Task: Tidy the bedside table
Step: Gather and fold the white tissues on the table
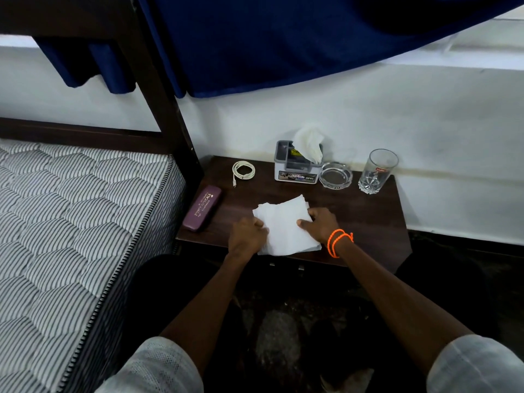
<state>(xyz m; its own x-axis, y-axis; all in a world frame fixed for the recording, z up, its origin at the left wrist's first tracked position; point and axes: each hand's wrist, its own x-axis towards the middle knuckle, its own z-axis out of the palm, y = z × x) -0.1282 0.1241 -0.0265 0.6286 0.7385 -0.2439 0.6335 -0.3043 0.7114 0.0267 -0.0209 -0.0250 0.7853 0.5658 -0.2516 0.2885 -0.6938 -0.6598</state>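
Note:
A stack of white paper napkins [282,226] lies at the front middle of the dark wooden bedside table [365,217]. My left hand [246,236] grips the stack's left edge and my right hand [321,224], with orange cord around the wrist, grips its right edge. Behind them stand a grey tissue box [296,165] with a tissue sticking out, a glass ashtray [335,175] and an empty drinking glass [377,171]. A coiled white cable [243,169] lies at the back left. A maroon spectacle case [202,207] rests along the left edge.
A striped mattress [71,222] on a dark bed frame [170,114] borders the table on the left. A white wall [425,123] runs behind, with a blue curtain [283,38] hanging above. The floor below the table is dark.

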